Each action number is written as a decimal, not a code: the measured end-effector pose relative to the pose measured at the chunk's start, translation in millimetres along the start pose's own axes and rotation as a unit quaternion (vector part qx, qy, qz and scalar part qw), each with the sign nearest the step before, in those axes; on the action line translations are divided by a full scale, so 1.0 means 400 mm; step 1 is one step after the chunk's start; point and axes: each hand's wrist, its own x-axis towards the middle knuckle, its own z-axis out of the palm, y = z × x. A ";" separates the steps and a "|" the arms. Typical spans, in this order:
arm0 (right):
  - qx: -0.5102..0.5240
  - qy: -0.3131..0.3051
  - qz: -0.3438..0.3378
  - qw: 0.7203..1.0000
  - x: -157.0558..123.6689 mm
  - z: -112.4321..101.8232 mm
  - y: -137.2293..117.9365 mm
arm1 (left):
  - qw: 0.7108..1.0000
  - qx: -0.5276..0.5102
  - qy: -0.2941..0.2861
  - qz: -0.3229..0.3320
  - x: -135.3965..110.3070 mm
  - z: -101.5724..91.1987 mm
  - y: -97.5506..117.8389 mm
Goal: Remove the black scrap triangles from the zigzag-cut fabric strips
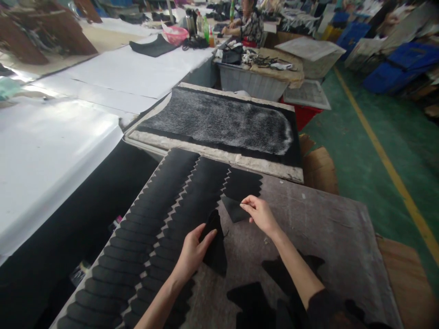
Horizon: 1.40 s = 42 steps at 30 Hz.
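My left hand [194, 253] is closed on a black cut fabric piece [215, 249] that hangs down from the fingers. My right hand [260, 214] pinches the corner of another black piece [234, 208] lying on the grey felt-covered board [325, 228]. Rows of overlapping black pieces [161, 214] run diagonally along the board's left side, with a shorter row [242, 183] just beyond my right hand. More loose black pieces [252, 297] lie near my right forearm.
A board with dark furry material [222, 121] sits beyond the felt board. White sheets [51, 146] cover the long table at left. Cardboard [318, 169] and green floor [370, 151] lie to the right. A seated person [248, 25] works at the far cluttered table.
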 end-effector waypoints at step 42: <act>-0.118 0.127 0.052 0.983 0.005 -0.073 0.034 | 0.933 0.267 -0.061 0.235 0.137 0.031 0.055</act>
